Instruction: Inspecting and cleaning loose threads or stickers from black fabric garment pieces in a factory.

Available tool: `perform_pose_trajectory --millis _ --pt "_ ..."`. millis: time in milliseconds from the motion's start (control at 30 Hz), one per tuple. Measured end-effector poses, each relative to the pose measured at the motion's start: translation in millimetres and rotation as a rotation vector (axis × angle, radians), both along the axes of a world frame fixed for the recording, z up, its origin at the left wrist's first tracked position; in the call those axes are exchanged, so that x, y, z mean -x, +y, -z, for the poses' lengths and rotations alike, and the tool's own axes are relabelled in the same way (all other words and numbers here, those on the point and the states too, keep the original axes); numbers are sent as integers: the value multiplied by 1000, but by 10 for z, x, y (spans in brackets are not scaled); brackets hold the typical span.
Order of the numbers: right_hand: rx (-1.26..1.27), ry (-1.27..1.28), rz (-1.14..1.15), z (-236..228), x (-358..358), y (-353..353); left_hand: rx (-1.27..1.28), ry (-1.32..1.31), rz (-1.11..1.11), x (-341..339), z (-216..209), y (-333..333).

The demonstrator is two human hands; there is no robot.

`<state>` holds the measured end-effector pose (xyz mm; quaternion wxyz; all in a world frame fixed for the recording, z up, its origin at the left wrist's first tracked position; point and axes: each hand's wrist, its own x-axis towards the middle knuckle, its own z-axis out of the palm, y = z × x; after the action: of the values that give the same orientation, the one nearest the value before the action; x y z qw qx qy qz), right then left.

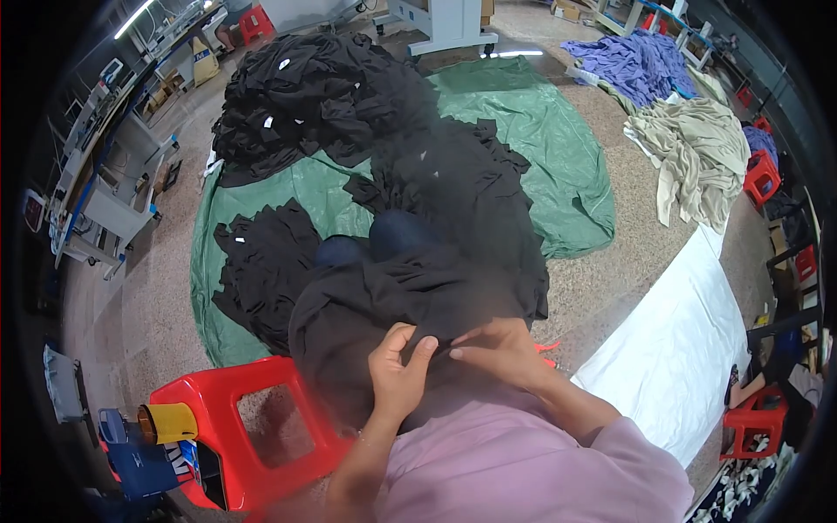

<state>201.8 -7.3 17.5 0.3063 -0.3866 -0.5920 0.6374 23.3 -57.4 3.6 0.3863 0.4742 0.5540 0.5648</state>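
A black garment is draped across my lap and covers most of my legs. My left hand is closed on its near part, with the thumb up and the fingers curled into the cloth. Just to the right, my right hand pinches the same garment between thumb and fingers. Only a small gap of cloth separates the two hands. Beyond my knees lies a heap of black garments. A smaller black stack sits to the left, and a large black pile with small white labels is farther back.
Green sheeting lies beneath the piles. At my left stands a red plastic stool, with a yellow roll at its edge. White sheeting, a beige cloth pile and a purple one are to the right. Worktables line the left.
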Motion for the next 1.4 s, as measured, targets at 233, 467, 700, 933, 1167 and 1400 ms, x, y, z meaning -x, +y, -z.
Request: perform_pose_trajectory --millis 233,467,700,933,1167,1400 --pt "-92 223 -222 -65 -58 -92 -57 264 -144 -51 66 62" --pt "-500 6 55 -14 91 -21 215 -488 124 9 9 17" --pt "-660 -112 30 -39 129 -93 239 -197 104 46 18 -32" --pt "-704 -146 105 -8 52 -142 140 4 77 -104 45 -39" --pt "-676 -209 67 -118 120 -132 148 -182 100 -68 48 -78" --pt "-689 -148 -31 -32 128 -52 -78 133 74 51 31 -109"
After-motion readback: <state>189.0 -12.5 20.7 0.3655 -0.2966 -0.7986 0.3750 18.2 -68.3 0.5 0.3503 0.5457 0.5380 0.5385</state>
